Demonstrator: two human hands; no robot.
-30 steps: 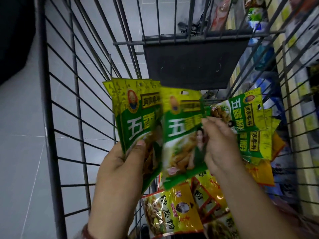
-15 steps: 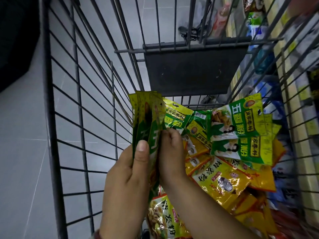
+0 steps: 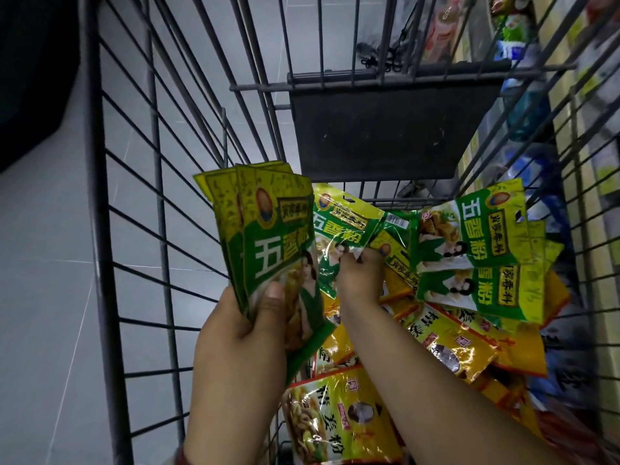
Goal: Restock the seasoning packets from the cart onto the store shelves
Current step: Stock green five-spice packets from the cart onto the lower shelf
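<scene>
Seasoning packets [image 3: 268, 243] are fanned in my left hand [image 3: 238, 333]; my right hand [image 3: 360, 276] pinches another packet [image 3: 339, 236] inside the cart [image 3: 97, 196].

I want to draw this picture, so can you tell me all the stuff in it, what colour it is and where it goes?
Shopping cart: one, grey wire, fills the view.
Flap: one, black, at the cart's far end.
Fanned packets: several, green and yellow, held up at the left.
Loose green packets: at least three, green and yellow, lying in the cart, centre and right.
Yellow packets: several, yellow and orange, piled lower in the cart.
Store shelves: blurry mixed goods, right edge.
Floor: grey tiles, left.
Left hand: one, grips the fanned packets.
Right hand: one, pinches a loose green packet.
</scene>
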